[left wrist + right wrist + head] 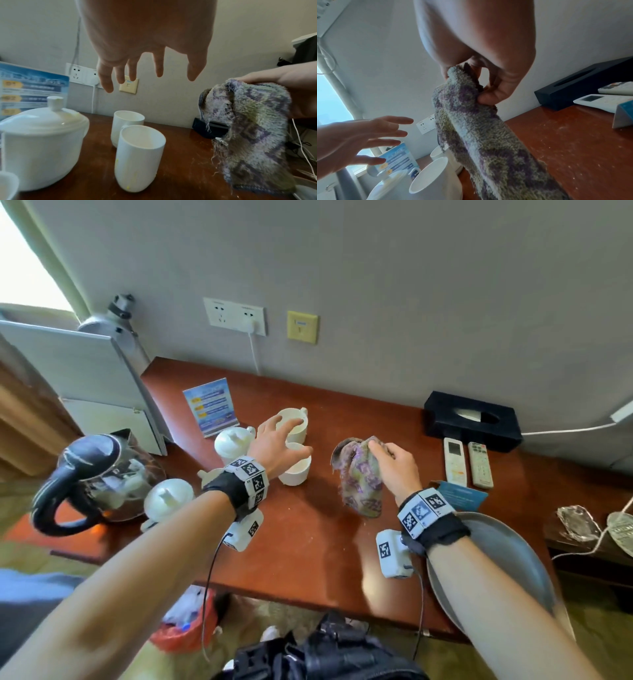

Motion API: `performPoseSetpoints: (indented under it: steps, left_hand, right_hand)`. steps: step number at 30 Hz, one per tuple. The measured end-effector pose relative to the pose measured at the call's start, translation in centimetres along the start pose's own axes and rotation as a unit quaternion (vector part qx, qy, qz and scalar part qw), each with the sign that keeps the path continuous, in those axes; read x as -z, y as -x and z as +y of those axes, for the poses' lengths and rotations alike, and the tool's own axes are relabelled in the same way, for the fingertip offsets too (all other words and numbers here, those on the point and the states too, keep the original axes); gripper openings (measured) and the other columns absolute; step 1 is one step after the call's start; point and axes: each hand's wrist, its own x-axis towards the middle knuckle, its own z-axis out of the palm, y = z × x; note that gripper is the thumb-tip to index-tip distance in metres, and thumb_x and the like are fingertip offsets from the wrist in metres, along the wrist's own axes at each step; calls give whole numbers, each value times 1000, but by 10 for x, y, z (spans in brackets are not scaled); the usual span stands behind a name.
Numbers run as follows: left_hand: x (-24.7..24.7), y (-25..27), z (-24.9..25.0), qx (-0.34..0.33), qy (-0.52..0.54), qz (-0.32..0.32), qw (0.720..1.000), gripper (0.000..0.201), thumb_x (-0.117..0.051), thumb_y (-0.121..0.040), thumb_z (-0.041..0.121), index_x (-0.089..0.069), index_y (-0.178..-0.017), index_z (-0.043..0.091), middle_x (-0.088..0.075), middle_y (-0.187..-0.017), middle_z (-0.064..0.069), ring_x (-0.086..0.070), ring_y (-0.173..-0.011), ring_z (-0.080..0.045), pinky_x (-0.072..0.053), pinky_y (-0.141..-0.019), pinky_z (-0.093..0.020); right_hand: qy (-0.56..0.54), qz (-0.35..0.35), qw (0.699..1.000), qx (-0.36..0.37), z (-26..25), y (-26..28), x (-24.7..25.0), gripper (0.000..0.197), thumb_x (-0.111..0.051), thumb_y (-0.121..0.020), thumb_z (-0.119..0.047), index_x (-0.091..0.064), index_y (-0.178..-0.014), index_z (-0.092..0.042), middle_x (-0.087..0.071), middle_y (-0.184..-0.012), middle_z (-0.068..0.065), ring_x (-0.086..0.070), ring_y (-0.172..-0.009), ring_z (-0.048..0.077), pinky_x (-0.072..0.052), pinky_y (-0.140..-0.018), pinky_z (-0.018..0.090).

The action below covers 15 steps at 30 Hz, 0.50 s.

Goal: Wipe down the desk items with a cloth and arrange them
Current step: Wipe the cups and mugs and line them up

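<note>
The left hand point(277, 445) hovers with fingers spread wide and holding nothing, just above two white cups point(139, 155) that stand upright on the surface point(308, 542), with a lidded white pot point(42, 142) to its left. To its right, the right hand point(394, 463) pinches the top of a purple-patterned cloth point(361, 477), which hangs down toward the surface. Beyond the right hand lie two remotes point(455, 462) and a black tissue box point(472, 419).

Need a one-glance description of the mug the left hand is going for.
Start at the wall sockets and come down onto the red-brown desk. Two lidless white mugs stand under the open left hand. It is the nearer mug, closer to the desk's front edge, with yellowish drips down its side.
</note>
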Motion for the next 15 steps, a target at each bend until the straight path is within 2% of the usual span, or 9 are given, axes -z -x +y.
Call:
performPoseSetpoints:
  steps: [7, 9, 12, 15]
  left_hand:
    - [-14, 6, -29, 17, -12, -28, 999, 77, -70, -81, 53, -37, -149, 37, -33, -156, -8, -30, -143, -29, -34, -115, -50]
    - [-21, 5, -32, 25, -11, -40, 999, 81, -73, -80, 51, -35, -150, 36, -31, -157, -7, -31, -143, -28, -36, -114, -50]
    - [-30, 2, -33, 41, -22, -60, 997, 85, -74, -80, 50, -32, -152, 35, -28, -158, -6, -31, -143, -27, -37, -113, -48]
    - [-39, -1, -35, 58, -26, -70, 996, 87, -76, -78, 52, -32, -151, 35, -31, -154, -8, -37, -138, -28, -41, -109, -46]
  right_hand:
    - [4, -31, 999, -9, 8, 5, -22, 53, -56, -89, -57, -44, -68, -10, -48, -64, 2, -47, -65, 19, -34, -63, 35]
    - [13, -33, 999, -10, 12, 5, -23, 50, -56, -89, -57, -43, -66, -14, -45, -63, 1, -45, -64, 19, -33, -63, 35]
    - [17, -34, 999, -15, 18, 4, -23, 51, -56, -89, -56, -41, -65, -13, -41, -61, 1, -42, -62, 19, -31, -63, 35]
    - [26, -36, 999, -23, 24, 2, -22, 47, -56, -90, -53, -37, -64, -19, -37, -62, 1, -39, -62, 19, -28, -62, 35]
